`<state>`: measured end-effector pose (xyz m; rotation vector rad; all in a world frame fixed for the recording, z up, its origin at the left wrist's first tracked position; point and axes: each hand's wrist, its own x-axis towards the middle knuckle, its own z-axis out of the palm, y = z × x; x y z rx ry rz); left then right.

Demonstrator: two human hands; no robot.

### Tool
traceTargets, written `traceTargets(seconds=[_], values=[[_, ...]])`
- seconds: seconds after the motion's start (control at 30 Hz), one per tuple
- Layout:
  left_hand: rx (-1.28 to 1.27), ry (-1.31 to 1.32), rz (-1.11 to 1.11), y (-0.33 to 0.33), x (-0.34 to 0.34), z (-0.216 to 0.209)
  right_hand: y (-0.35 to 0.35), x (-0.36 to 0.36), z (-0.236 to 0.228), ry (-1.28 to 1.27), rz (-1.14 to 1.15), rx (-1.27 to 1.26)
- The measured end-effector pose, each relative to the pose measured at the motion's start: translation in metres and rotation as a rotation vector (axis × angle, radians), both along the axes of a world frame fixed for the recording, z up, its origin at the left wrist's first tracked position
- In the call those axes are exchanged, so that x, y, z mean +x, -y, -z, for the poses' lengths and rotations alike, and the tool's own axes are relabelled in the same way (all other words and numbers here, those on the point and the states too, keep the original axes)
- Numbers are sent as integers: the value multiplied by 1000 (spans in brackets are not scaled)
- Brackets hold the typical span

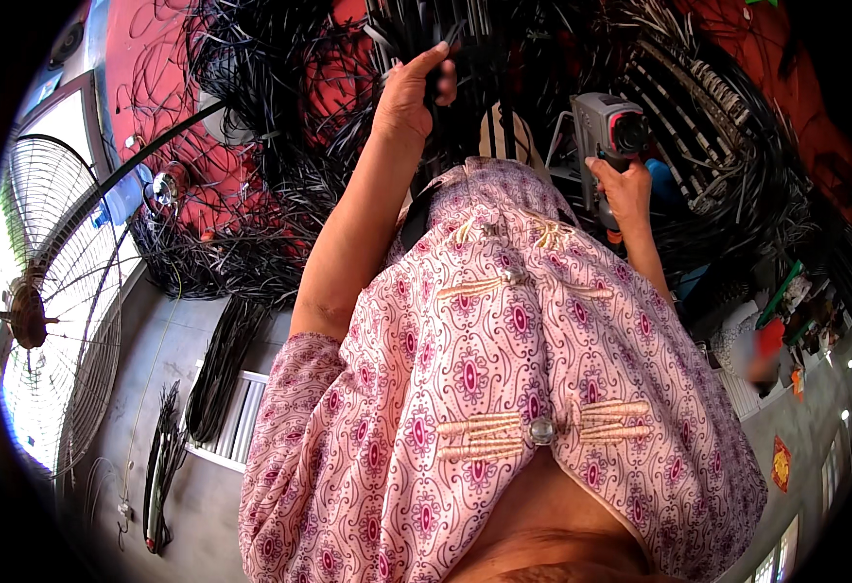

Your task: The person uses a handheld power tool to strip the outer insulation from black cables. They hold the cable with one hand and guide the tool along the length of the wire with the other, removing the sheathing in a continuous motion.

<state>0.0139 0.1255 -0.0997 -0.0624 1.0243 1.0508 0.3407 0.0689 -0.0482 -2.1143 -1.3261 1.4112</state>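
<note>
My left hand [408, 97] reaches to the top middle, fingers bent, with a thin black strip [456, 35] at the fingertips. Around it run several dark parallel strips [416, 21] of a framework, partly lost in shadow. To the right, my right hand [626, 190] is closed around a grey hand-held power tool [596, 121] with a round red-and-black part. The tool stands roughly upright; its lower end is partly hidden by my fingers and the patterned shirt. Between the hands, a pale tan piece [500, 131] shows behind dark bars.
Tangled black strips [280, 209] cover much of the red surface [149, 49] on the left. A woven dark coil with pale bands [708, 126] lies at the right. A large wire-caged fan [52, 301] stands at far left. Bundled black strips [224, 369] lie over a white grille [241, 418].
</note>
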Motion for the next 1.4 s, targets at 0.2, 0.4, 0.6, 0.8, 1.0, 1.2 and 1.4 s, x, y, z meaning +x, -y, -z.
traceTargets(seconds=[0.2,0.4,0.6,0.8,1.0,1.2,1.4], values=[[14,-228,182,2,14,-13,-1,-13,-8,-55,43,42],[99,-629,480,13,23,23,-3,-13,-10,-47,13,38],[359,-1193,706,11,30,43,-4,-10,-4,-158,-133,167],[349,-1253,754,11,31,66,-14,-5,14,21,-600,377],[358,-1291,812,10,31,68,-21,-19,20,-16,-484,270],[396,-1404,811,8,35,59,-29,-24,24,-30,-575,279],[392,-1384,831,7,34,62,-34,-26,30,-61,-570,258]])
